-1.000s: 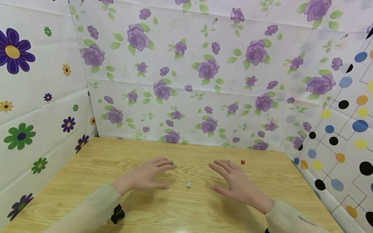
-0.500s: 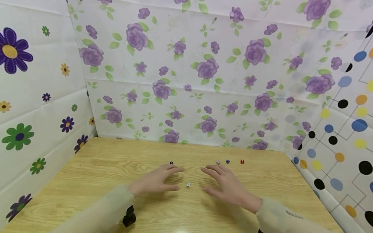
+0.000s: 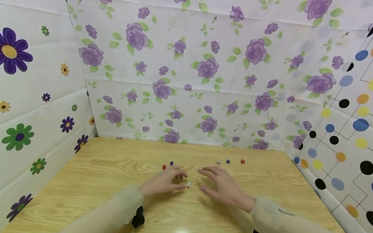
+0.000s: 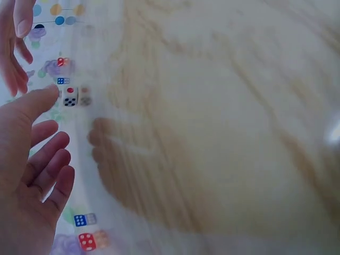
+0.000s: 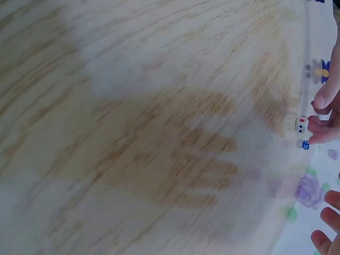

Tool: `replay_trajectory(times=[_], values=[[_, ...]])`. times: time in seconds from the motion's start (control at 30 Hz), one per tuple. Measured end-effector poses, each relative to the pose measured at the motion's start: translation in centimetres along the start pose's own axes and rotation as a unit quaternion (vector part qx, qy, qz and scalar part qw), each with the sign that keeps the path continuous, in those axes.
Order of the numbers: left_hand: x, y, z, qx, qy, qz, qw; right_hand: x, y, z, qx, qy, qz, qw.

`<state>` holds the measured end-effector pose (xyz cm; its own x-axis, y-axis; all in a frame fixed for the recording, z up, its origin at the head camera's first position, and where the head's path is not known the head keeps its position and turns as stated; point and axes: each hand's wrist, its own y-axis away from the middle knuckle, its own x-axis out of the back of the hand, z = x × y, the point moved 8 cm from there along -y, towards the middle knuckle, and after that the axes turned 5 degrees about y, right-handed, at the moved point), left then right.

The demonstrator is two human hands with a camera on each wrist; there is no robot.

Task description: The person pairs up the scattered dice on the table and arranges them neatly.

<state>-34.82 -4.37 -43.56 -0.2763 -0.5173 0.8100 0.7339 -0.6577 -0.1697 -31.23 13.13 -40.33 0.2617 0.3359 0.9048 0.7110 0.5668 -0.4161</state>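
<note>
A small white die [image 3: 188, 184] lies on the wooden table between my two hands. My left hand [image 3: 166, 181] is right beside it, with the thumb tip close to the die's left side and the fingers loosely bent behind. In the left wrist view, the white die [image 4: 70, 96] stands just past the thumb of the left hand [image 4: 37, 154], outside its fingers. My right hand [image 3: 225, 187] hovers to the right of the die, fingers spread and relaxed, holding nothing. In the right wrist view, only fingertips of the right hand [image 5: 330, 215] show at the edge.
Behind the left hand lie a red die [image 3: 164, 167] and a dark blue die [image 3: 171, 163]. Farther right stand another white die [image 3: 219, 161], a blue die [image 3: 228, 161] and a red die [image 3: 243, 161]. Floral cloth [image 3: 186, 106] hangs along the table's [image 3: 116, 155] back edge.
My left hand has moved right to the white die, and its fingers have bent. My right hand has shifted left toward it. Dice behind both hands have come into sight.
</note>
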Motion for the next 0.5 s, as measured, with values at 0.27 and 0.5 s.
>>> replay_trajectory(times=[0.27,0.5], values=[[-0.7,-0.5,0.0,0.005,0.037,0.014,0.9992,-0.8,-0.2,-0.2,-0.005,-0.019,-0.014,1.000],[-1.1,-0.7,0.0,0.008,0.072,0.017,0.9972,-0.9,-0.3,-0.3,-0.007,-0.028,-0.013,0.999]])
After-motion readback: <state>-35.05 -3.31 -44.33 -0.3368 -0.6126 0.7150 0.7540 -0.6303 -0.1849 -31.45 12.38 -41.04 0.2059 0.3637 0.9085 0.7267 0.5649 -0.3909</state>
